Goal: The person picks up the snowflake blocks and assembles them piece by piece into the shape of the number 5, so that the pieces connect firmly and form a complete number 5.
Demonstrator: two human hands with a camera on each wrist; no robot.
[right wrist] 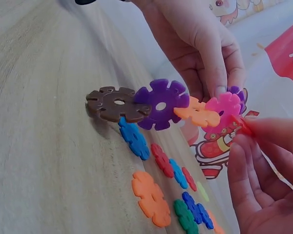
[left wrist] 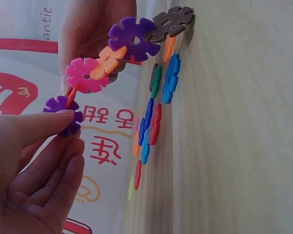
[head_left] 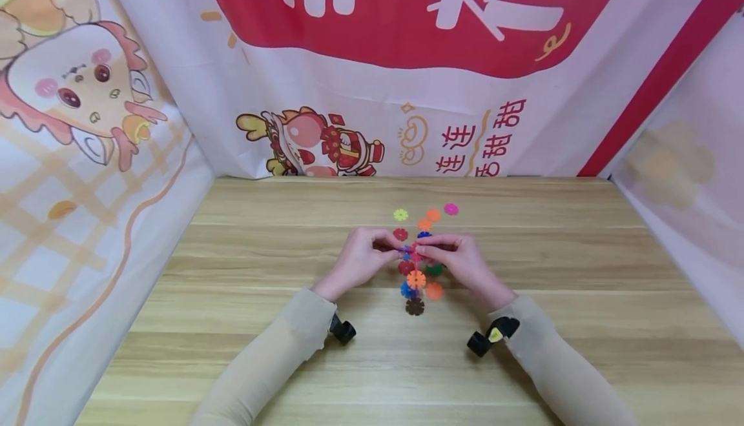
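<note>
A chain of slotted, flower-shaped plastic discs hangs between both hands, above the wooden table. From its low end run a brown disc (right wrist: 115,111), a purple disc (right wrist: 156,92), an orange disc (right wrist: 198,114), a pink disc (right wrist: 220,108), a red disc (right wrist: 240,127) and a second purple disc (left wrist: 56,105). My left hand (head_left: 363,257) pinches that second purple disc between thumb and fingers. The red disc beside it is pinched by my right hand (head_left: 462,259). Whether the brown disc touches the table cannot be made out.
Loose discs lie on the table (head_left: 261,232) under and beyond the hands, among them a yellow-green disc (head_left: 400,215), a magenta disc (head_left: 451,209), a green disc (right wrist: 185,217) and a blue disc (right wrist: 134,139). A printed cloth (head_left: 349,90) hangs behind the table.
</note>
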